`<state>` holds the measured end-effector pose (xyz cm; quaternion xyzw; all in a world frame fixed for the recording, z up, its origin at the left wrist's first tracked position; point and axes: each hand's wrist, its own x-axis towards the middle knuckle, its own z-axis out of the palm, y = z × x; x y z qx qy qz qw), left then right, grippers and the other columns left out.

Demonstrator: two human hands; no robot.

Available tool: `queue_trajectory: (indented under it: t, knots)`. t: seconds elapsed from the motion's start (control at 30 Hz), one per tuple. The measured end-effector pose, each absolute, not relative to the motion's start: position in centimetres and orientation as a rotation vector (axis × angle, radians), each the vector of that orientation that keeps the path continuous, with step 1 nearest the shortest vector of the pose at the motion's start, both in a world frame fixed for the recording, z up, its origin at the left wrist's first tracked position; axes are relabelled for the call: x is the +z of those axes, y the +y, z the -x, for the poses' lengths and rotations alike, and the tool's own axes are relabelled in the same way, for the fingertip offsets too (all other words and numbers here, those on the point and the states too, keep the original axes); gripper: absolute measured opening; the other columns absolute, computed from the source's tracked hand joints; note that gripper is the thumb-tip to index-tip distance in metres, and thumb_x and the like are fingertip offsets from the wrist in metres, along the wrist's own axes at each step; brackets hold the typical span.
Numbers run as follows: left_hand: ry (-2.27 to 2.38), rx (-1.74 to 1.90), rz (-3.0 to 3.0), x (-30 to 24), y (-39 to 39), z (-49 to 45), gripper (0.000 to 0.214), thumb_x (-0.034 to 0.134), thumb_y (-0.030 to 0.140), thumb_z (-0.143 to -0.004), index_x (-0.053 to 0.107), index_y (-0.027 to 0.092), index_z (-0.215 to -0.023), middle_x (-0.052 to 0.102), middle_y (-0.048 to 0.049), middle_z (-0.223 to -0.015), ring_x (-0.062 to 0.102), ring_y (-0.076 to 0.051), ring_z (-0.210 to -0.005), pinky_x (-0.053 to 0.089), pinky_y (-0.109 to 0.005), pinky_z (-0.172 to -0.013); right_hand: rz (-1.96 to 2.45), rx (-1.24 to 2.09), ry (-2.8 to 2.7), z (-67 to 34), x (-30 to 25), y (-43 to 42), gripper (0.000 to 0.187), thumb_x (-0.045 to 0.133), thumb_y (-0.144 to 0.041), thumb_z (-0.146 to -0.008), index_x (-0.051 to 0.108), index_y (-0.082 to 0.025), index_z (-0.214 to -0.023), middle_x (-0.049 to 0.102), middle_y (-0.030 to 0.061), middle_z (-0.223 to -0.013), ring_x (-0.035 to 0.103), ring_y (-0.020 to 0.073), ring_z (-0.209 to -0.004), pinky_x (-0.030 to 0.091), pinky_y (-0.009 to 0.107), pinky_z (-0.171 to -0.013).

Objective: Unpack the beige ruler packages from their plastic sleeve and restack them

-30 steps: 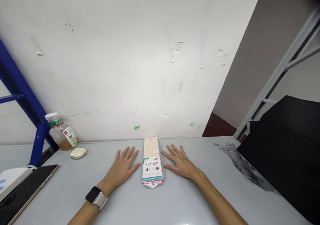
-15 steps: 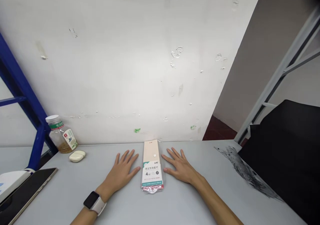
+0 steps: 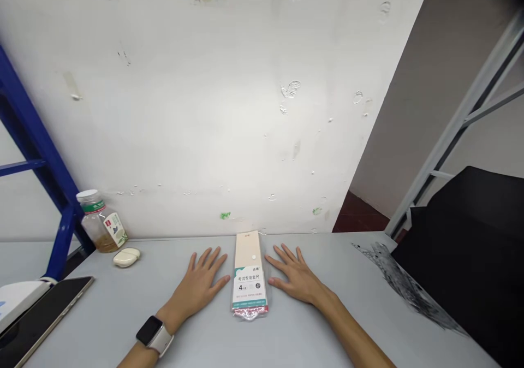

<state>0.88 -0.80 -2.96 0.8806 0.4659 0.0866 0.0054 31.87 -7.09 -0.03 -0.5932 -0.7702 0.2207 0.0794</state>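
A long flat packet with a beige top and a white and teal printed label lies lengthwise on the grey table, its far end near the wall. My left hand rests flat on the table just left of the packet, fingers spread, thumb close to its edge. A watch sits on that wrist. My right hand lies flat just right of the packet, fingers spread. Neither hand holds anything.
A plastic bottle with a little amber liquid stands at the back left, with a small cream case beside it. A dark tablet lies at the left edge by a blue frame. A black object fills the right.
The view has tilted up slightly, so everything sits a little lower in the picture. Both hands and the packet stay where they were on the table.
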Motion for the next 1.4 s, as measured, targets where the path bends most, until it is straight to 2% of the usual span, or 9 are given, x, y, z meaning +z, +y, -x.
queue_trajectory:
  t: [1.0,1.4]
  knots:
    - [1.463,0.245,-2.727,-2.37,-1.01,-1.13,0.063,0.030,0.065,-0.094,0.036,0.033,-0.148,0.030,-0.0039,-0.157,0.025,-0.032,-0.144,0.016,-0.058,-0.115,1.765,0.612,-2.324,-32.00,-0.36,-6.99,0.068,0.031,-0.073,-0.089,0.021,-0.043,-0.150,0.005,-0.0067,-0.163,-0.002,0.0281,-0.149,-0.007,0.054,-0.119]
    - [1.453,0.283,-2.737,-2.84,-0.79,-0.98,0.062,0.032,0.064,-0.094,0.035,0.033,-0.148,0.032,-0.0037,-0.157,0.026,-0.032,-0.144,0.015,-0.059,-0.115,1.773,0.630,-2.317,-31.79,0.00,-7.12,0.070,0.029,-0.074,-0.089,0.022,-0.041,-0.150,0.004,-0.0060,-0.163,-0.004,0.0270,-0.149,-0.008,0.054,-0.118]
